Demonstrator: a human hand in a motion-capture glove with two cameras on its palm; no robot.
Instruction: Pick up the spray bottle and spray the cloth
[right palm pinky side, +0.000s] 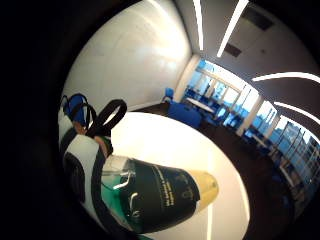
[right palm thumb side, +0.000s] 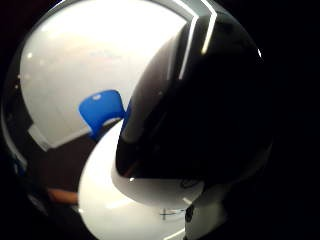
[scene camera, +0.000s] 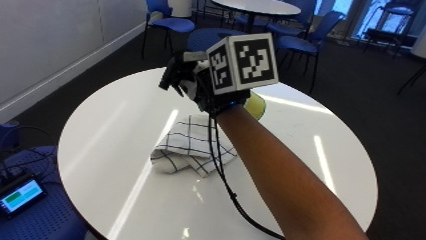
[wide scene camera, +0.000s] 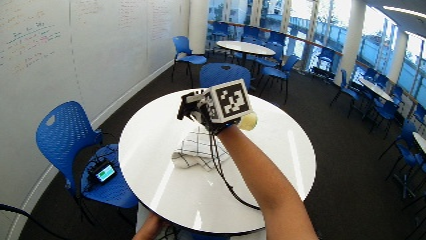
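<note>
In the outside view my gloved right hand (scene camera: 202, 94) grips the spray bottle (scene camera: 255, 106) and holds it in the air above the round white table (scene camera: 106, 135). The nozzle head (scene camera: 174, 75) juts out past my fingers toward the table's far side. A white cloth with black checks (scene camera: 190, 146) lies crumpled on the table below and just in front of the hand. The bottle (right palm pinky side: 160, 195), with its dark label, green liquid and yellowish base, lies close against the palm. The dark bottle (right palm thumb side: 200, 115) fills much of the thumb side view. The wide view shows the hand (wide scene camera: 200, 111) over the cloth (wide scene camera: 198, 148).
A blue chair (wide scene camera: 66, 135) stands left of the table, and a small device with a lit screen (wide scene camera: 104, 172) lies on its seat. More blue chairs (wide scene camera: 223, 75) and another round table (wide scene camera: 246, 47) stand behind. A whiteboard wall (wide scene camera: 80, 45) runs along the left.
</note>
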